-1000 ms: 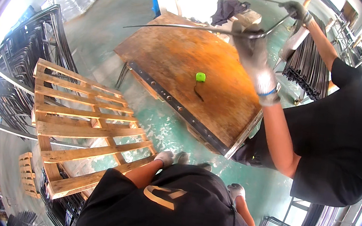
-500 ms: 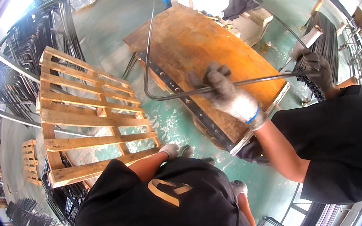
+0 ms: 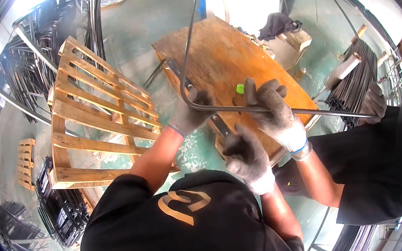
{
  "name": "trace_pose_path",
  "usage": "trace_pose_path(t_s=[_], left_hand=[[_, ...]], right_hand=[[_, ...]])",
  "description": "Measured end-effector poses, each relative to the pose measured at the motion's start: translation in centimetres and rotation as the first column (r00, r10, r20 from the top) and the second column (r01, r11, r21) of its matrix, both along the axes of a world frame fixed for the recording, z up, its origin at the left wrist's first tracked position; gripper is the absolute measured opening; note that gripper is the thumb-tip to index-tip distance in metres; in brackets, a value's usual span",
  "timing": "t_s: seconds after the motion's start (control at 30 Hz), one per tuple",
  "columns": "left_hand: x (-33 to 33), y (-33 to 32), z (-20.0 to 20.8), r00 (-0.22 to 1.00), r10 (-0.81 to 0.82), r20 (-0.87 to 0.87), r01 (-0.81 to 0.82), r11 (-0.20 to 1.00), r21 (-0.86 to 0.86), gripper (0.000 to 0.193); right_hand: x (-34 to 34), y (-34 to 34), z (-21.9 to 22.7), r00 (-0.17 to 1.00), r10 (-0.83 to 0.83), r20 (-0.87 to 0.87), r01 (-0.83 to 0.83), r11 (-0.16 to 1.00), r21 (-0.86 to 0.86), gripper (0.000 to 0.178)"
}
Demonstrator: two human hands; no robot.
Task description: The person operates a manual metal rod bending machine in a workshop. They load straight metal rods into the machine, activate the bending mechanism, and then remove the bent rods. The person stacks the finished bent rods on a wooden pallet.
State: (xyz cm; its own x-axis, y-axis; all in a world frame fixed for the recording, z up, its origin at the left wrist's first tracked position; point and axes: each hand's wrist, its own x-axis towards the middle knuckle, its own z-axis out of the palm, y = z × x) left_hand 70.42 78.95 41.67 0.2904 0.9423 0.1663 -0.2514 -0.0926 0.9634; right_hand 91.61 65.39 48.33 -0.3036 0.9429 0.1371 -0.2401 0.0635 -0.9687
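Note:
A thin dark metal tube, bent at rounded corners into a frame, is held up over the near edge of a brown-topped workbench. My left hand, in a grey glove, is closed around its near left corner. Below the tube, by the bench edge, my gloved right hand is half curled, slightly blurred, with its fingers apart and nothing visible in it. A co-worker at the right grips the same tube with one gloved hand near its middle and another gloved hand further right.
A wooden pallet leans at my left, before stacks of bent dark tubes. Along the bench's near edge runs a dark metal strip. A small bright green object sits on the top. Bundled rods stand at the far right.
My hands have come up from below into view, and my left has taken hold of the tube's corner. The frame has shifted right, and the co-worker's hands moved right with it.

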Motion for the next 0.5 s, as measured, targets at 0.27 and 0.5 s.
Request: trace_pose_path(t_s=[0.27,0.5], left_hand=[[-0.5,2.3,15.5,0.55,-0.334,0.765,0.343,0.926,0.158,0.04],[-0.2,2.8,17.0,0.463,-0.525,0.714,0.41,0.841,0.352,0.044]], right_hand=[[-6.1,4.5,8.5,0.853,-0.005,-0.523,0.017,1.0,0.019,0.036],[-7.1,5.4,13.5,0.814,0.031,-0.581,0.173,0.941,0.292,0.026]])
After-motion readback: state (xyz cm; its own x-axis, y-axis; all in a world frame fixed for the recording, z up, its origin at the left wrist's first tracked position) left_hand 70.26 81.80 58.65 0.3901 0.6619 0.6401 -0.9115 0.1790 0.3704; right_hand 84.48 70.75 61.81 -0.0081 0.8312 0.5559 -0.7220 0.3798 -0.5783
